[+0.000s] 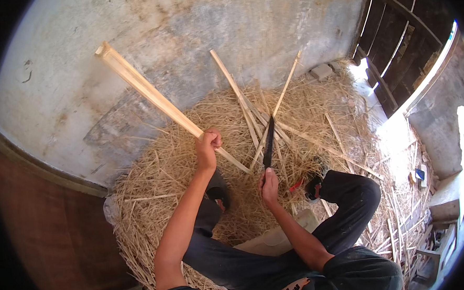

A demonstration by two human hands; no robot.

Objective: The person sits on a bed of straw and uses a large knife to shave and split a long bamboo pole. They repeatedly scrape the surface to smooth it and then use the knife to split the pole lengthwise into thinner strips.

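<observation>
My left hand [209,148] is closed round a long split bamboo strip [156,99]. The strip slants from the upper left, by the wall, down to a lower end just left of the knife. My right hand [269,187] grips the handle of a dark-bladed knife [269,144], its blade pointing up and away from me. Beyond the blade, a thin bamboo strip [286,85] and another pale strip [228,77] rise out of the pile of shavings. The knife blade overlaps the thin strip in view; whether they touch, I cannot tell.
Straw-like shavings [155,186] cover the floor around my bent legs. A pale block [271,240] lies between my thighs. Ahead stands a stained plaster wall [158,44], with a brown panel [57,222] at left. Dark wooden boards [400,41] and bright daylight are at right.
</observation>
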